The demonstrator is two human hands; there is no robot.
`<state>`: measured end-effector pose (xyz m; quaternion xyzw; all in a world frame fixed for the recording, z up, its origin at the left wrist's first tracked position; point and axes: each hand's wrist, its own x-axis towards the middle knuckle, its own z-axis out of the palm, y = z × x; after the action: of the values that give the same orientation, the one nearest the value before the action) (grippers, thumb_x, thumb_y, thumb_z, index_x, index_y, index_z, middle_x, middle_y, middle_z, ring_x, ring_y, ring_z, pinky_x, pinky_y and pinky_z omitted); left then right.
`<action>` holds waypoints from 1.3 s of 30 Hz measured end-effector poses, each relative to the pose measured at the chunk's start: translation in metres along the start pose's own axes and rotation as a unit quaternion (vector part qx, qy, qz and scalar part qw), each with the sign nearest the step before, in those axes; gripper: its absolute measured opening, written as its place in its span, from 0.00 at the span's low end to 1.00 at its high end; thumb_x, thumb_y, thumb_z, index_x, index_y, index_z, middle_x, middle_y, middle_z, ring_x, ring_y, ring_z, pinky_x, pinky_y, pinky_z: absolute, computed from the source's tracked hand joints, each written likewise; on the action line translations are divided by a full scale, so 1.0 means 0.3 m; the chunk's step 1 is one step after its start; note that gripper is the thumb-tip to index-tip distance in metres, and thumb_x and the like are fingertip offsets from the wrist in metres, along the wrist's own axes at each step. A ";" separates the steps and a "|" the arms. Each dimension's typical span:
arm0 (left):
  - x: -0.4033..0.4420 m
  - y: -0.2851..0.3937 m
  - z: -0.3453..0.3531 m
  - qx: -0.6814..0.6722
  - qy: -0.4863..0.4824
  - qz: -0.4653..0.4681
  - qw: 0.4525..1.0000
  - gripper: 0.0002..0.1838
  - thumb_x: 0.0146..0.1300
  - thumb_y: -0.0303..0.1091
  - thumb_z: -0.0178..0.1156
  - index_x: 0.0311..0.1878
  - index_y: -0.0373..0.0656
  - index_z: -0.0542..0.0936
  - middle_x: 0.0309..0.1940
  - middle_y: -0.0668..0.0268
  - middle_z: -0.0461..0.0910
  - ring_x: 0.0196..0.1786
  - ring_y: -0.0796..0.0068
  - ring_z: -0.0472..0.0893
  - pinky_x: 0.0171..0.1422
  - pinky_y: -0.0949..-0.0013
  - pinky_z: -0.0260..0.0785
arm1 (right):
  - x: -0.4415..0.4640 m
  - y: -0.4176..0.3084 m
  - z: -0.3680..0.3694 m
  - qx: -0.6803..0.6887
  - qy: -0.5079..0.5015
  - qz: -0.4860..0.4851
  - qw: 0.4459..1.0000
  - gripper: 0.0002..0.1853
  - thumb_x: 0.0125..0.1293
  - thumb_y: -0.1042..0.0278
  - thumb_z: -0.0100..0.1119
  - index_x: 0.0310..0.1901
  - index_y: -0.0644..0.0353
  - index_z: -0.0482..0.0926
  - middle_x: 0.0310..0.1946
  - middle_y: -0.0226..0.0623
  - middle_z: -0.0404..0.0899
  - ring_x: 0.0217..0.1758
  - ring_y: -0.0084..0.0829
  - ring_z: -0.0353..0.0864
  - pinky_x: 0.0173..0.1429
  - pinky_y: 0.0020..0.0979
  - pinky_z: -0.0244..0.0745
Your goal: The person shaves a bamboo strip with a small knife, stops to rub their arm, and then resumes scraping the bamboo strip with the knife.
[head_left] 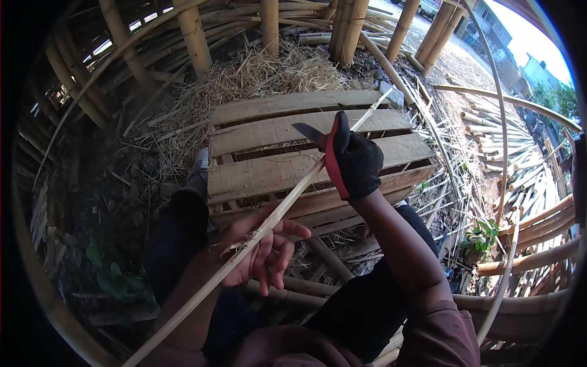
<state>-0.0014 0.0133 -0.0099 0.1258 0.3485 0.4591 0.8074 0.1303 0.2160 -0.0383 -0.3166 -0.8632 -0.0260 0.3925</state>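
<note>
A long pale bamboo strip (293, 196) runs diagonally from the lower left to the upper right, with frayed fibres near its middle. My bare left hand (269, 251) holds it loosely from beneath, the fingers partly curled and a little apart. On my right hand (358, 159) is a black glove with a red edge. That hand is closed around a knife, its handle hidden in the fist and its dark blade (310, 134) pointing left. The strip passes under the gloved hand, close to the blade. Whether the blade touches it I cannot tell.
In front of me stands a wooden slatted crate (263, 174), between my legs. Straw and shavings (257, 79) lie behind it. Bamboo posts (269, 27) rise at the back, and cut bamboo poles (513, 153) are piled on the right. A leafy plant (482, 237) grows at the right.
</note>
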 end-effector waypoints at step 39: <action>-0.021 0.021 0.049 0.096 0.088 0.060 0.990 0.22 0.80 0.40 0.41 0.57 0.28 0.73 0.10 0.77 0.60 0.07 0.91 0.56 0.10 0.84 0.51 | 0.057 0.082 -0.145 -0.098 -0.337 0.294 0.889 0.38 0.77 0.40 0.24 0.39 0.60 0.85 0.34 0.56 0.84 0.43 0.57 0.83 0.53 0.50 0.75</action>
<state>0.0025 0.0132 0.0068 0.1824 0.4527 0.4804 0.7287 0.1646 0.2320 -0.0013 -0.5825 -0.8040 0.1140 0.0349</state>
